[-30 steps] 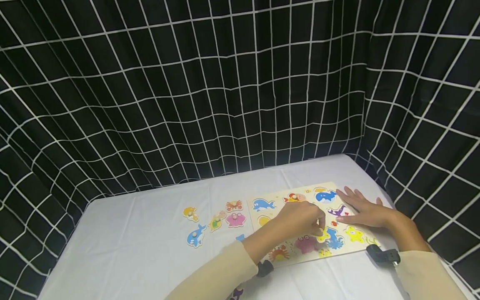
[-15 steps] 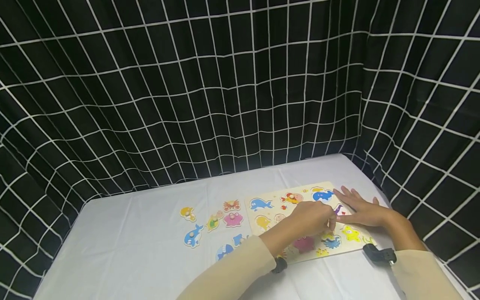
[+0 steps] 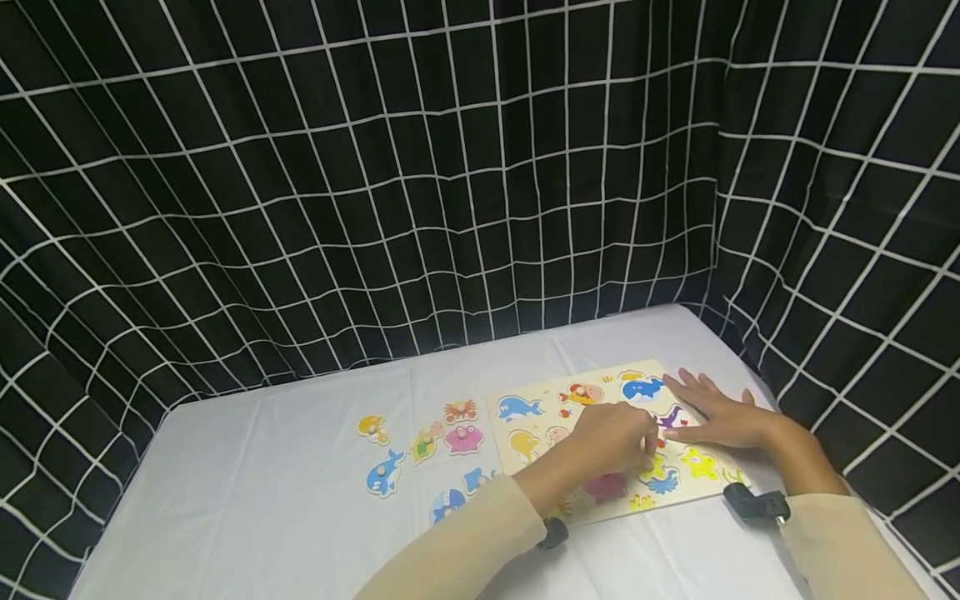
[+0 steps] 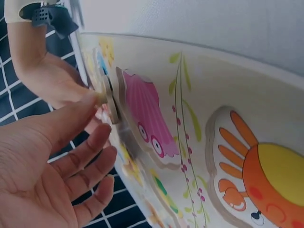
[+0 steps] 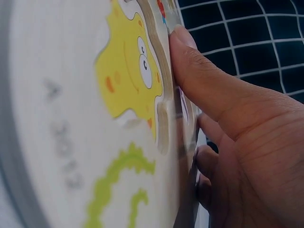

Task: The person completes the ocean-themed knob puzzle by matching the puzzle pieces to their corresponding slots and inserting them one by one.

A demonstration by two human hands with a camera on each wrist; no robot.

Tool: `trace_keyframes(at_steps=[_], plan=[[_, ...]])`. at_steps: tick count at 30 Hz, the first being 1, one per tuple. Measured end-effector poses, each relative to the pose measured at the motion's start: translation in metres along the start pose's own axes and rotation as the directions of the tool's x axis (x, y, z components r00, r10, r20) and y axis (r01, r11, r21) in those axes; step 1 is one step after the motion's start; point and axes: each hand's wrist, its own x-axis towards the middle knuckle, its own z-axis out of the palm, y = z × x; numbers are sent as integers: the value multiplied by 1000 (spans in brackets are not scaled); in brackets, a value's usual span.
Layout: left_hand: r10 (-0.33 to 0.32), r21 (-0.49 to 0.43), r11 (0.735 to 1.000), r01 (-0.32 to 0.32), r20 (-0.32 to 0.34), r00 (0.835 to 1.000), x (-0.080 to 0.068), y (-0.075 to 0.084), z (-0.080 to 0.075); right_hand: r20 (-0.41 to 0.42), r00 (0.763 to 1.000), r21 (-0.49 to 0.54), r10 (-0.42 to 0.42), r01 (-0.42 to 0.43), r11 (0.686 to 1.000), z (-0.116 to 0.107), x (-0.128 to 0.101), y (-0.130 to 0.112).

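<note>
Resting flat on the puzzle board (image 3: 558,398), the right hand (image 3: 716,417) has its fingers straight and spread over the board's far right part, its thumb pressing beside a yellow starfish picture (image 5: 124,71) in the right wrist view; its grip holds nothing. The left hand (image 3: 615,439) is over the middle of the board with fingers bent, and its fingertips (image 4: 97,99) pinch a small peg on a puzzle piece (image 4: 111,95) that stands lifted off the board just beside the pink octopus picture (image 4: 145,116). What that piece shows cannot be told from the pictures. An orange crab picture (image 4: 259,178) lies nearer the board's front edge.

The board sits on the right half of the white tabletop (image 3: 262,467). Loose pieces lie to its left, apart from it: a red crab (image 3: 459,410), a pink piece (image 3: 465,438), a green and yellow piece (image 3: 424,444), a yellow fish (image 3: 372,428), a blue dolphin (image 3: 384,474), and two blue pieces (image 3: 448,503) close to the left sleeve (image 3: 465,550). A black cloth with a white grid (image 3: 375,183) hangs behind and to both sides.
</note>
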Motion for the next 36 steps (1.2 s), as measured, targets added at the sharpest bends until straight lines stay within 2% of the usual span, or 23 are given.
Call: trace_keyframes(at_steps=[9,22,26,29,36], plan=[[-33,24,999,32,28,999,-1,7,2,4,1000,4,9,-9,1000,0,-3,0],[4,69,998,-5,20,1000,1,8,-7,12,1000,2,14,-14,1000,-5,-3,-5],[43,58,997,-43,13,999,3,10,-9,11,1000,1,5,-5,1000,-7,-4,-5],[63,47,997,-63,2,998,7,14,-6,10,1000,6,-5,4,1000,-7,-6,-5],[62,48,997,-61,-18,998,16,24,4,4,1000,12,-28,28,1000,-6,-6,-6]])
